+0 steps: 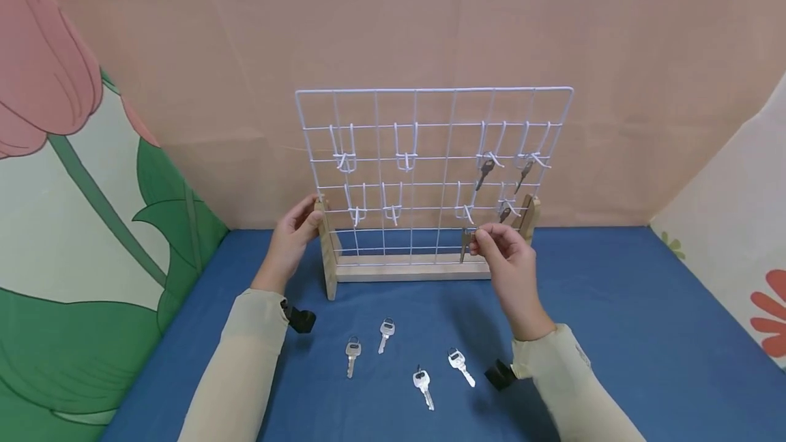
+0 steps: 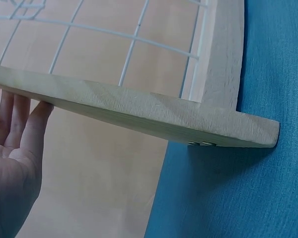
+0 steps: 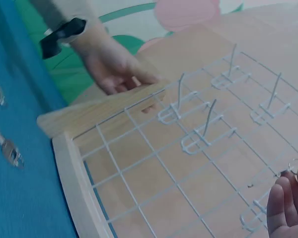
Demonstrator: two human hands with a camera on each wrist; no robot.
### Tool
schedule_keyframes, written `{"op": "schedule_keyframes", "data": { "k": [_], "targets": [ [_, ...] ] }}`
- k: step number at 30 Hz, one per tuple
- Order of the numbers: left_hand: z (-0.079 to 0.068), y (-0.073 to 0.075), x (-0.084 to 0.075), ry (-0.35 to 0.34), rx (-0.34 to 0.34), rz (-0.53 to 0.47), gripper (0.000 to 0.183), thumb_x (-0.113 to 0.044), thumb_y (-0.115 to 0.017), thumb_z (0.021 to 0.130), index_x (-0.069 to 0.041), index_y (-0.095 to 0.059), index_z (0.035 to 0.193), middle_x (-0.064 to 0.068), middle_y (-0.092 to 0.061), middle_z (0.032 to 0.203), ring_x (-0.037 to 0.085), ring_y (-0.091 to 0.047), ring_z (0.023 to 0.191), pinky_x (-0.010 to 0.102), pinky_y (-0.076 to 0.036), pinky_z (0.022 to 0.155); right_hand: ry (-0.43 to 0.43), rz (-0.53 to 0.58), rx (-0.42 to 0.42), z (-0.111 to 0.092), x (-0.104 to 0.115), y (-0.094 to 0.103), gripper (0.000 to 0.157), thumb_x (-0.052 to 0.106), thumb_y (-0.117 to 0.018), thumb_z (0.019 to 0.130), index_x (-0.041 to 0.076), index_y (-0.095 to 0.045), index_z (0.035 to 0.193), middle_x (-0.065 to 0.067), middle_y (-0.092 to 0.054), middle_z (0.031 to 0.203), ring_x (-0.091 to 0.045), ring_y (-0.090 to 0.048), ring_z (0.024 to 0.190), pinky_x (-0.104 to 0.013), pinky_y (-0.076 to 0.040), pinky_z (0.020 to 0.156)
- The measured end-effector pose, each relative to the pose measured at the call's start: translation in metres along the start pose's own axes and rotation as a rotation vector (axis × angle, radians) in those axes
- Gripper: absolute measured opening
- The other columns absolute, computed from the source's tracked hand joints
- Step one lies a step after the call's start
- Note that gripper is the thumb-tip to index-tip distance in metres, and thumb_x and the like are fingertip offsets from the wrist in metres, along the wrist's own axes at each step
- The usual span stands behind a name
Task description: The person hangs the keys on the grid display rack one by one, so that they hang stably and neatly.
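Note:
A white wire grid rack point(image 1: 433, 91) with hooks stands in a wooden base point(image 1: 411, 271). My left hand point(image 1: 293, 241) grips the upper end of the rack's left wooden post point(image 1: 328, 258); in the left wrist view, the fingers point(image 2: 35, 129) meet the post's edge. Just below a lower-row hook point(image 1: 464, 214), my right hand point(image 1: 508, 258) pinches a key point(image 1: 464, 245) near its top, and the blade hangs down. A small ring point(image 3: 295, 166) shows at those fingertips in the right wrist view. Whether the ring touches the hook I cannot tell.
Several silver keys point(image 1: 422, 380) with small rings lie on the blue cloth point(image 1: 393, 421) in front of the rack. Other keys point(image 1: 486, 170) hang from hooks on the rack's right side. A plain brown backdrop point(image 1: 381, 26) rises behind.

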State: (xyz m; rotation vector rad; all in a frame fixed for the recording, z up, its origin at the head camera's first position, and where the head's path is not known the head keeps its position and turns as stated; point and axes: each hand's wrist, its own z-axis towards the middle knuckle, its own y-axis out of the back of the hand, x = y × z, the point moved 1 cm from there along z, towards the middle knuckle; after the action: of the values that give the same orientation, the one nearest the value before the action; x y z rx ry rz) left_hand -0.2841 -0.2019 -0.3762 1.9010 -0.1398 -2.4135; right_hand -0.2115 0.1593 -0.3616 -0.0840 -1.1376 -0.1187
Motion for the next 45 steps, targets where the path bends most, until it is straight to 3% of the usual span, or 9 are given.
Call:
{"op": "schedule_keyframes", "data": {
  "k": [10, 20, 30, 35, 40, 45],
  "targets": [
    [0.003, -0.001, 0.000, -0.008, -0.003, -0.001, 0.059, -0.034, -0.056, 0.104, -0.010, -0.041, 0.155, 0.016, -0.051, 0.147, 0.029, -0.048, 0.135, 0.040, -0.044, 0.108, -0.157, 0.251, -0.074, 0.017, -0.005, -0.013, 0.013, 0.006, -0.058, 0.104, -0.006, -0.059, 0.109, -0.005, -0.063, 0.093, -0.014, -0.062, 0.082, -0.022, -0.057, 0.084],
    [0.003, -0.005, -0.003, -0.002, 0.003, -0.015, 0.060, -0.033, -0.056, 0.104, -0.009, -0.039, 0.156, 0.016, -0.050, 0.147, 0.029, -0.048, 0.136, 0.038, -0.044, 0.108, -0.210, 0.400, -0.172, 0.026, -0.012, -0.025, 0.005, 0.002, -0.056, 0.103, -0.001, -0.059, 0.105, -0.003, -0.066, 0.089, -0.012, -0.062, 0.079, -0.020, -0.056, 0.076],
    [0.001, -0.003, -0.001, -0.009, 0.004, -0.015, 0.060, -0.034, -0.055, 0.104, -0.009, -0.039, 0.156, 0.017, -0.050, 0.149, 0.029, -0.048, 0.135, 0.037, -0.045, 0.107, -0.247, 0.394, -0.251, 0.030, -0.019, -0.032, 0.010, 0.004, -0.057, 0.103, -0.004, -0.058, 0.109, -0.003, -0.069, 0.090, -0.011, -0.065, 0.077, -0.020, -0.058, 0.075],
    [-0.001, -0.002, -0.001, -0.005, 0.005, -0.006, 0.060, -0.034, -0.055, 0.104, -0.009, -0.039, 0.156, 0.019, -0.048, 0.150, 0.028, -0.047, 0.135, 0.039, -0.044, 0.108, -0.208, 0.370, -0.273, 0.024, -0.022, -0.035, 0.009, 0.004, -0.058, 0.103, -0.003, -0.058, 0.109, -0.006, -0.070, 0.093, -0.014, -0.068, 0.081, -0.023, -0.059, 0.078],
    [-0.001, -0.003, 0.000, -0.020, -0.009, -0.024, 0.061, -0.033, -0.055, 0.104, -0.007, -0.039, 0.156, 0.023, -0.046, 0.151, 0.029, -0.046, 0.137, 0.040, -0.042, 0.110, -0.163, 0.260, -0.196, 0.010, -0.021, -0.033, 0.010, 0.007, -0.059, 0.103, 0.000, -0.058, 0.110, -0.008, -0.066, 0.095, -0.015, -0.066, 0.082, -0.023, -0.059, 0.080],
    [-0.001, -0.003, 0.001, -0.020, -0.014, -0.033, 0.060, -0.032, -0.055, 0.104, -0.007, -0.038, 0.156, 0.024, -0.046, 0.151, 0.030, -0.046, 0.137, 0.042, -0.041, 0.111, -0.205, 0.127, -0.076, -0.003, -0.025, -0.018, 0.016, 0.008, -0.061, 0.103, -0.006, -0.060, 0.111, -0.005, -0.066, 0.090, -0.013, -0.064, 0.079, -0.022, -0.059, 0.077]
  ]
}}
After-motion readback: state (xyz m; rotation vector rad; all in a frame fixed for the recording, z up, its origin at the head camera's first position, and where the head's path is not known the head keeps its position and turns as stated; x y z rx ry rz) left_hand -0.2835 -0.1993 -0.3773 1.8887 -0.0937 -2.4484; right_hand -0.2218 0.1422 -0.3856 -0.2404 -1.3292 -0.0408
